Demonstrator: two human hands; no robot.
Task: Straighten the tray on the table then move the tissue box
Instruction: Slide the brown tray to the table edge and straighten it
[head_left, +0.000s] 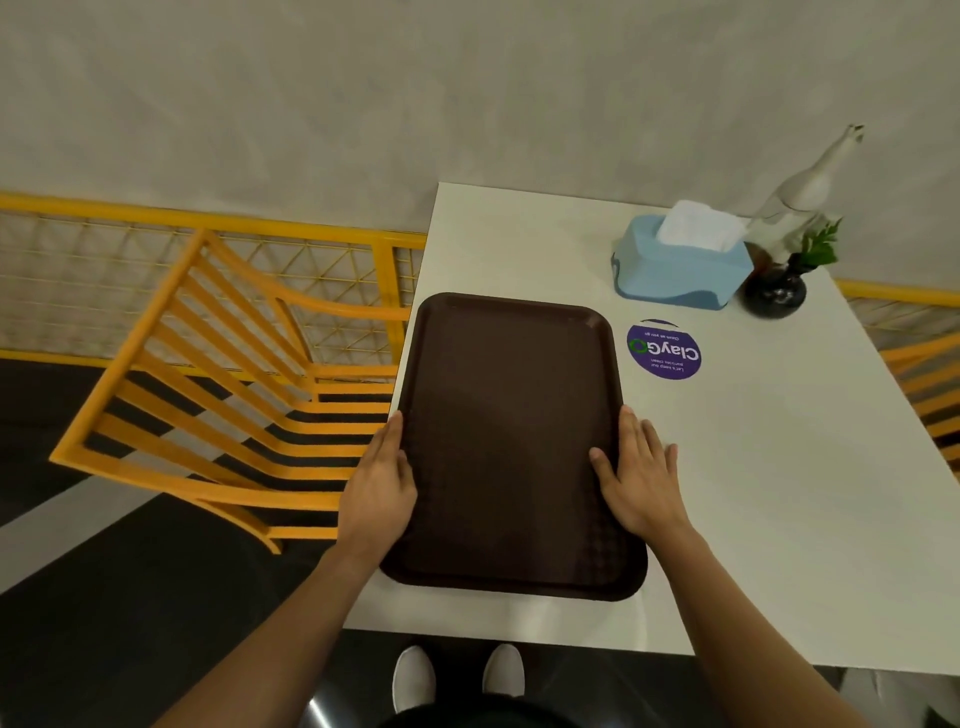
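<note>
A dark brown tray lies flat along the left edge of the white table, its long sides running away from me. My left hand grips the tray's left rim, thumb on top. My right hand holds the right rim, thumb on the tray and fingers spread on the table. A light blue tissue box with a white tissue sticking up stands at the back of the table, beyond the tray's far right corner and apart from it.
A purple round sticker lies between tray and box. A dark vase with a green sprig and a white bottle stand right of the box. Yellow chair stands left of the table; wall behind.
</note>
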